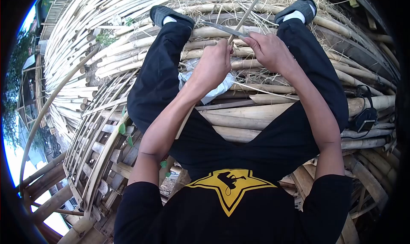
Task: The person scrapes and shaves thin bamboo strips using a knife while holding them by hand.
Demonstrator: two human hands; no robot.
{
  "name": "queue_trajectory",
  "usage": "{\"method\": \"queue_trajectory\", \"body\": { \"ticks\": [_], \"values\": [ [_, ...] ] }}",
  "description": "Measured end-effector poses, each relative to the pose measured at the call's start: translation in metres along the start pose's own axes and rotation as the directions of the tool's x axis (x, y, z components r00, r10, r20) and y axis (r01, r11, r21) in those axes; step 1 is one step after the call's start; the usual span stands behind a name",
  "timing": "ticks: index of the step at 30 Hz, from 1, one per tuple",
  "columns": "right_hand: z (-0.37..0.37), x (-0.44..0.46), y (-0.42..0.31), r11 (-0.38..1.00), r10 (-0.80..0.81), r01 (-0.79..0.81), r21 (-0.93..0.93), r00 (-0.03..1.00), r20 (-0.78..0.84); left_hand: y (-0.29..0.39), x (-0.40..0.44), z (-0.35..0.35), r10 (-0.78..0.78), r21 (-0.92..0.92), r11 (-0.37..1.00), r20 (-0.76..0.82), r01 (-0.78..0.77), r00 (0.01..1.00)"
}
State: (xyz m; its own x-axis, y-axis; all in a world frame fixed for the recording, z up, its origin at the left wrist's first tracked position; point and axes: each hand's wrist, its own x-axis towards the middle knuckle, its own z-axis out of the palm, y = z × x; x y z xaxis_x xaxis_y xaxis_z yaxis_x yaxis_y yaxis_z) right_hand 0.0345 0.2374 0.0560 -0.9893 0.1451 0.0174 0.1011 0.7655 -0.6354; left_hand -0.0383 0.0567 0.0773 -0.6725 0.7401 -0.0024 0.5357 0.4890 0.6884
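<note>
Nearest me, the left hand (215,63) clamps its fingers round a bamboo strip (248,14), which looks light, stiff and splintery, best held mid-length. Right of the strip, the right hand (271,54) has fingers wrapped on a knife (220,27) crossing it. Bamboo poles (106,13) spread beyond the strip.

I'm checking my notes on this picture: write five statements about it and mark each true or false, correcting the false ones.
1. The right hand holds a knife. True.
2. The left hand is empty. False: it grips a strip.
3. The star on the shirt is yellow. True.
4. The socks are black. False: they are white.
5. Both feet are bare. False: they wear dark shoes.
</note>
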Motion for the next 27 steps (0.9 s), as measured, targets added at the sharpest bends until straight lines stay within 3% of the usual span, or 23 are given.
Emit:
{"method": "queue_trajectory", "body": {
  "ticks": [3, 5, 7, 9, 10, 12, 14, 15, 16, 17, 19, 24, 25, 27],
  "values": [
    [0.029, -0.005, 0.012, 0.998, -0.063, 0.063, 0.001, 0.997, 0.038, -0.011, -0.022, 0.002, -0.046, 0.036, 0.998, 0.047, 0.044, 0.998],
    [0.045, -0.012, 0.003, 0.997, -0.053, 0.060, -0.040, 0.987, 0.151, -0.016, -0.041, 0.002, -0.103, 0.042, 0.994, 0.076, 0.100, 0.992],
    [0.062, -0.014, 0.004, 0.996, -0.082, 0.084, -0.005, 0.988, 0.134, -0.021, -0.057, 0.001, -0.200, 0.014, 0.980, 0.085, 0.199, 0.976],
    [0.072, -0.014, 0.004, 0.988, -0.149, 0.155, -0.030, 0.978, 0.149, -0.025, -0.067, 0.002, -0.201, 0.041, 0.979, 0.058, 0.198, 0.978],
    [0.069, -0.013, 0.003, 0.983, -0.181, 0.183, -0.012, 0.976, 0.125, -0.021, -0.069, 0.000, -0.284, 0.036, 0.959, 0.083, 0.282, 0.955],
    [0.072, 0.002, 0.046, 0.990, 0.102, -0.085, -0.115, 0.983, 0.155, -0.018, -0.082, -0.002, -0.396, 0.016, 0.917, 0.132, 0.398, 0.909],
    [0.044, 0.010, 0.089, 0.912, 0.342, -0.269, -0.310, 0.915, 0.214, -0.020, -0.111, -0.002, -0.340, 0.029, 0.940, 0.109, 0.339, 0.934],
    [0.035, 0.006, 0.104, 0.910, 0.349, -0.265, -0.319, 0.905, 0.244, -0.021, -0.120, -0.004, -0.325, 0.018, 0.946, 0.066, 0.325, 0.943],
    [0.036, 0.007, 0.107, 0.881, 0.446, -0.377, -0.285, 0.863, 0.239, -0.017, -0.122, -0.012, -0.377, -0.091, 0.921, 0.039, 0.379, 0.925],
    [0.048, 0.007, 0.106, 0.886, 0.438, -0.367, -0.284, 0.863, 0.252, -0.015, -0.121, -0.018, -0.391, -0.091, 0.915, 0.034, 0.392, 0.920],
    [0.062, 0.004, 0.088, 0.943, 0.334, -0.332, -0.034, 0.937, 0.101, -0.016, -0.112, -0.022, -0.536, -0.087, 0.837, 0.071, 0.540, 0.841],
    [0.065, -0.007, 0.000, 0.952, 0.079, -0.167, 0.256, 0.944, 0.320, -0.040, -0.086, 0.007, -0.423, 0.062, 0.906, 0.080, 0.419, 0.903],
    [0.067, -0.011, -0.003, 0.954, 0.084, -0.167, 0.249, 0.946, 0.314, -0.044, -0.079, 0.011, -0.414, 0.056, 0.910, 0.080, 0.411, 0.907],
    [0.074, -0.020, -0.003, 0.988, -0.026, -0.022, 0.155, 0.953, 0.301, -0.049, -0.068, 0.021, -0.303, 0.103, 0.948, 0.016, 0.300, 0.953]
  ]
}}
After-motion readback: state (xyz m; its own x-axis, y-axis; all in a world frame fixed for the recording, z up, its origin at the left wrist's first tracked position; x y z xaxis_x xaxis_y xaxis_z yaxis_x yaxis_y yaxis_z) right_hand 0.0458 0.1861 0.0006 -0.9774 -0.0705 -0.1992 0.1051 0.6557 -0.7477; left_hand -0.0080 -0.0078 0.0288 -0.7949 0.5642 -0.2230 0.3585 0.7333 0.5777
